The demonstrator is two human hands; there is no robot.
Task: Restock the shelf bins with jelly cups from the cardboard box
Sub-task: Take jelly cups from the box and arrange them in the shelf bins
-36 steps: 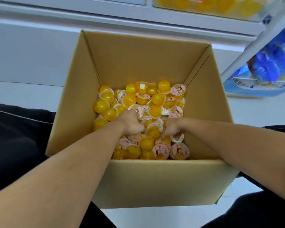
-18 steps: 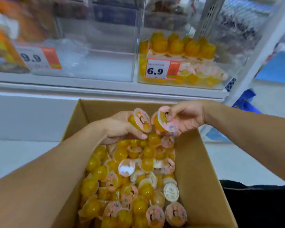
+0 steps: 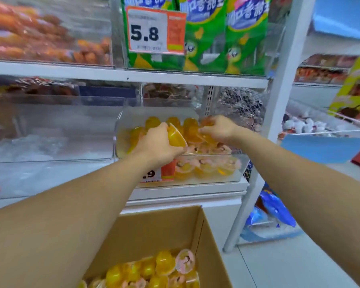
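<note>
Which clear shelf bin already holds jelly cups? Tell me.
The clear bin under both hands, behind the partly hidden orange price tag; the bin to its left shows no jelly cups.

Single head-worn view, facing forward and slightly down, close over both outstretched forearms; shelf bin (image 3: 240,163) beyond the hands, cardboard box (image 3: 154,229) beneath them.

Both hands over the clear shelf bin (image 3: 240,163)

The left hand (image 3: 157,147) grips a yellow jelly cup (image 3: 176,136); the right hand (image 3: 218,129) pinches another above the bin's cups. The cardboard box (image 3: 154,231) sits below.
</note>
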